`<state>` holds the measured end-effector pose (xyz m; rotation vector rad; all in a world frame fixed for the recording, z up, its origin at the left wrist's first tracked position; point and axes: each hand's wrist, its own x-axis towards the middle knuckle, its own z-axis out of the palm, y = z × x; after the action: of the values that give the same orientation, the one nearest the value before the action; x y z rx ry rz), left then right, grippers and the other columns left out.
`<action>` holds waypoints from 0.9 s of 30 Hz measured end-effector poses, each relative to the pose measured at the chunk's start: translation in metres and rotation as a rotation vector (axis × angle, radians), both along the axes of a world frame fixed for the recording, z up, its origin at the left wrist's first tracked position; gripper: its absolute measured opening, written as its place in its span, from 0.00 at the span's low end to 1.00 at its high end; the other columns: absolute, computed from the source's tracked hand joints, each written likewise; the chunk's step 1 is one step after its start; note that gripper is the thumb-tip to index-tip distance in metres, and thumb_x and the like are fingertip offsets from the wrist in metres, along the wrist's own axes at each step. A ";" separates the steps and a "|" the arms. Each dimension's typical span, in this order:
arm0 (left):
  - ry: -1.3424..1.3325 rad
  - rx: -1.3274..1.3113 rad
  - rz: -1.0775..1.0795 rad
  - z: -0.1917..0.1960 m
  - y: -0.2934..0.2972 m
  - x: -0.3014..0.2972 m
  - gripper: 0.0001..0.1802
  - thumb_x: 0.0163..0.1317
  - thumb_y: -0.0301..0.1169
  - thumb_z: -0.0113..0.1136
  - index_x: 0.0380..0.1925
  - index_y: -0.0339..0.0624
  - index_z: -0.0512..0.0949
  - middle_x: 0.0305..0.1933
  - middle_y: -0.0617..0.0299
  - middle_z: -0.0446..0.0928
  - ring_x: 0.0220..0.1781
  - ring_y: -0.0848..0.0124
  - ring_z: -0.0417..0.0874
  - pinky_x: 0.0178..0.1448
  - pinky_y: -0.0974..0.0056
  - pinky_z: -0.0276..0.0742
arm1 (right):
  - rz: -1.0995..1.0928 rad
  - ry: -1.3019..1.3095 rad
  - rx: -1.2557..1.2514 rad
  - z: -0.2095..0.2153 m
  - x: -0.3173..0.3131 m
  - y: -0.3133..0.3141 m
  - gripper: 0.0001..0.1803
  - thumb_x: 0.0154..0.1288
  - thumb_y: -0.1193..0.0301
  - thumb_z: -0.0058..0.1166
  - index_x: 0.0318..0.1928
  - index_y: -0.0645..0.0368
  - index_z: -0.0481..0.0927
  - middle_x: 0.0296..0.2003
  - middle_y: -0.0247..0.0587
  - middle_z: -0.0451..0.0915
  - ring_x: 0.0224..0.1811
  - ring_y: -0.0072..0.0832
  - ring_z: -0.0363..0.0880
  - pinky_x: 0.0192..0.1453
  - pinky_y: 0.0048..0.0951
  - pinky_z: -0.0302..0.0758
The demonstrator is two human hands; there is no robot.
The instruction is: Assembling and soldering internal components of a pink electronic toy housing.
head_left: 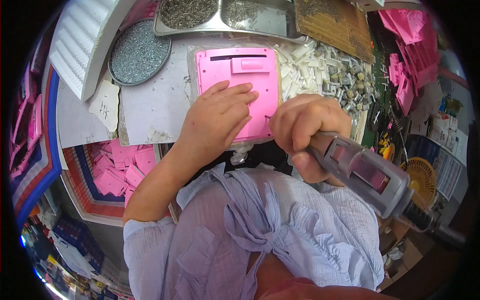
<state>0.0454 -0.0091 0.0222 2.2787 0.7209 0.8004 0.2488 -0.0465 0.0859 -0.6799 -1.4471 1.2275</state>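
Note:
A pink plastic panel [262, 105] with a dark slot and a raised block near its far end lies flat in front of me, on clear plastic wrap. My left hand [220, 112] rests on its left half, fingers stretched over the surface. My right hand [312, 127] is wrapped round a grey power screwdriver [367, 172], held tilted with its cord end down to the right. The driver's thin tip meets the panel's right edge, partly hidden by my fingers. Several small holes show in the panel.
A round dish of small screws [140, 52] and a metal tray [230, 22] of small metal parts stand at the back. White plastic pieces [297, 65] lie right of the panel, beside grey ones. A box [82, 187] at left holds pink parts. A yellow basket [421, 182] sits far right.

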 end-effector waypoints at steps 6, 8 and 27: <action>-0.009 0.010 -0.024 -0.001 0.002 -0.004 0.07 0.59 0.25 0.66 0.36 0.38 0.79 0.56 0.56 0.84 0.64 0.58 0.82 0.69 0.46 0.74 | 0.076 0.060 -0.049 0.010 0.008 0.017 0.13 0.59 0.73 0.65 0.27 0.58 0.71 0.20 0.36 0.73 0.21 0.30 0.75 0.26 0.30 0.72; -0.005 -0.010 -0.027 -0.001 -0.001 -0.004 0.07 0.60 0.25 0.67 0.35 0.39 0.78 0.56 0.56 0.84 0.65 0.58 0.82 0.69 0.47 0.74 | 0.034 0.104 -0.002 0.008 0.012 0.026 0.11 0.60 0.74 0.63 0.29 0.59 0.71 0.20 0.36 0.73 0.21 0.29 0.75 0.27 0.30 0.72; 0.020 -0.071 -0.025 0.001 0.002 -0.003 0.06 0.62 0.26 0.67 0.32 0.42 0.77 0.58 0.56 0.84 0.66 0.58 0.81 0.70 0.48 0.72 | -0.005 0.043 0.003 -0.016 0.017 0.104 0.16 0.70 0.62 0.60 0.33 0.52 0.65 0.18 0.35 0.71 0.19 0.23 0.65 0.29 0.30 0.66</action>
<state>0.0421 -0.0067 0.0235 2.2303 0.7168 0.7298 0.2657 0.0573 0.0696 -0.6513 -1.4106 1.2289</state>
